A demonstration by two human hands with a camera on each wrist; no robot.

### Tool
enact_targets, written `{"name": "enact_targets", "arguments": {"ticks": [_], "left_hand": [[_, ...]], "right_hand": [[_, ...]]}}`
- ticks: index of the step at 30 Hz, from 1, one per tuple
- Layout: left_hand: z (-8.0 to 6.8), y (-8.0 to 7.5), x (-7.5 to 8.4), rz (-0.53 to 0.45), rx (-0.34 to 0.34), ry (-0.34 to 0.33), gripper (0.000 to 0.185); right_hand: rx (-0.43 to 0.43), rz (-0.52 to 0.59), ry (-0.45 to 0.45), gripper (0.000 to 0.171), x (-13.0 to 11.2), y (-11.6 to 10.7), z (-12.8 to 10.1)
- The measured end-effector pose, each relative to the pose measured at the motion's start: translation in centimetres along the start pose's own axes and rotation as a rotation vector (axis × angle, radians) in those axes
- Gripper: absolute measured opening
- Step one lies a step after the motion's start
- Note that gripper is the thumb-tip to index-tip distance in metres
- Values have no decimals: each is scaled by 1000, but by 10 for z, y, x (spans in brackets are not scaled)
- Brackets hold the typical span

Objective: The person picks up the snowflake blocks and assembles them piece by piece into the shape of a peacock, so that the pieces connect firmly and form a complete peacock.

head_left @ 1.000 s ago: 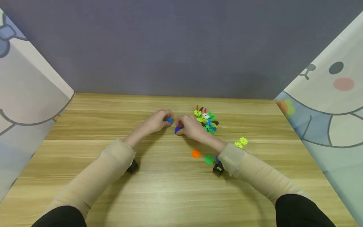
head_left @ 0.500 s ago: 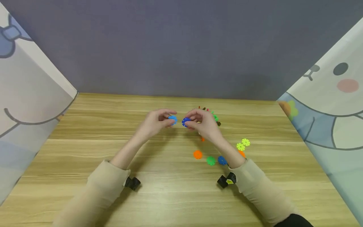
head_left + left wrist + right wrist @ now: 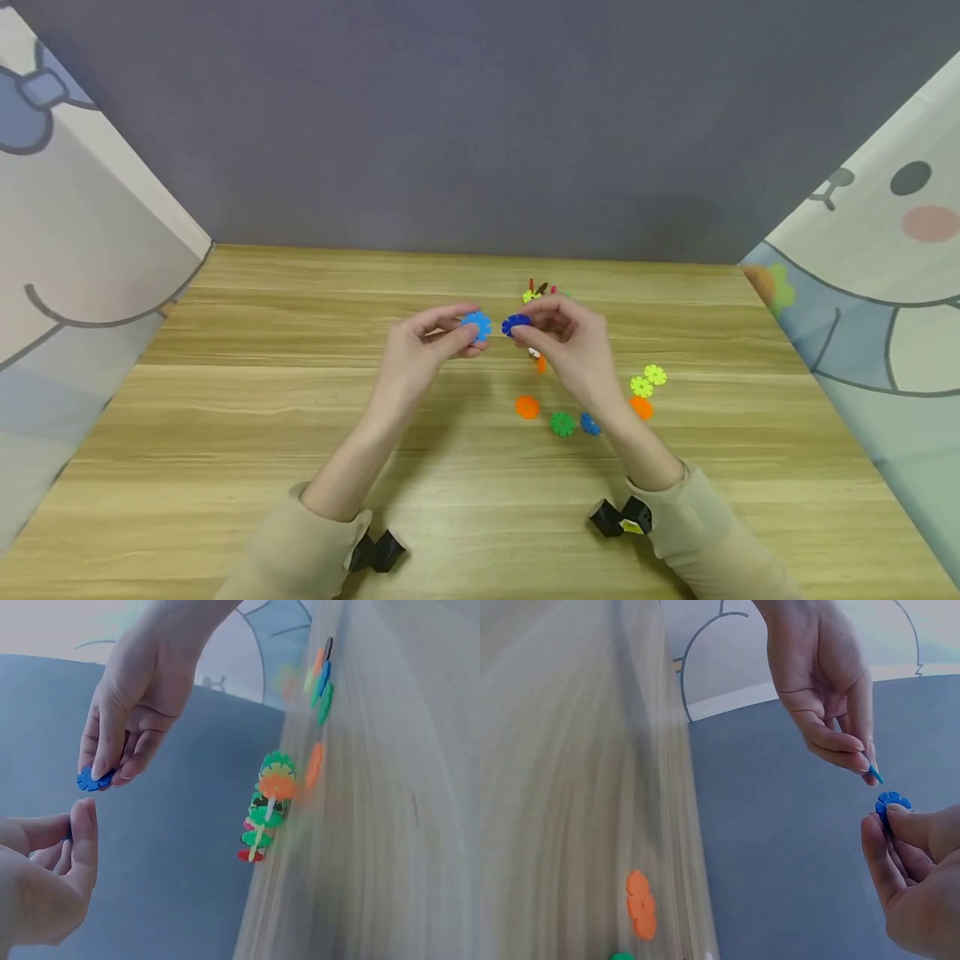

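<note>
My left hand (image 3: 423, 350) pinches a light blue notched disc (image 3: 477, 326) between thumb and fingers. A dark blue notched disc (image 3: 514, 325) is pinched the same way in my right hand (image 3: 577, 346). Both hands are raised over the table, and the two discs face each other with a narrow gap between them. In the left wrist view the dark blue disc (image 3: 94, 780) shows at the right fingertips, while the left hand's fingers mostly hide the light blue one. The right wrist view shows the light blue disc (image 3: 876, 775) edge-on, near the dark blue disc.
Behind the right hand stands a cluster of joined coloured discs (image 3: 264, 810), partly hidden in the head view. Loose discs lie on the wooden table (image 3: 262, 400): orange (image 3: 527, 407), green (image 3: 562, 423), blue (image 3: 590, 423) and yellow (image 3: 655, 374). A grey panel (image 3: 480, 125) rises behind the table.
Both hands have lifted from low over the table and come nearer to me, each with its disc. The discs are now turned more face-up to the head view and stand close together.
</note>
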State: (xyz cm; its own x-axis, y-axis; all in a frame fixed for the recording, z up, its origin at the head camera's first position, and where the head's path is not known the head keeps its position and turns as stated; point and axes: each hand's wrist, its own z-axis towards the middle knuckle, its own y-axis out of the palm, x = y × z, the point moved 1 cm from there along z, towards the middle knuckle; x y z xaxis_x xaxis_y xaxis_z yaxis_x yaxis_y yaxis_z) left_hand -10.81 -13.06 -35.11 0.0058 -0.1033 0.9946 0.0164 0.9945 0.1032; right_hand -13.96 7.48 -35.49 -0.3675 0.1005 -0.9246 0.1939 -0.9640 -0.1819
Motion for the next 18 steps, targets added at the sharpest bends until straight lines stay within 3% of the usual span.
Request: {"name": "enact_targets", "arguments": {"ticks": [6,18], "left_hand": [[-1,4,1,-50,14,32,25],[-1,4,-2,-39,-2,-4,23]], "right_hand": [[7,31,-17,12,-1,1,-6],[16,49,-100,11,1,7,-8]]}}
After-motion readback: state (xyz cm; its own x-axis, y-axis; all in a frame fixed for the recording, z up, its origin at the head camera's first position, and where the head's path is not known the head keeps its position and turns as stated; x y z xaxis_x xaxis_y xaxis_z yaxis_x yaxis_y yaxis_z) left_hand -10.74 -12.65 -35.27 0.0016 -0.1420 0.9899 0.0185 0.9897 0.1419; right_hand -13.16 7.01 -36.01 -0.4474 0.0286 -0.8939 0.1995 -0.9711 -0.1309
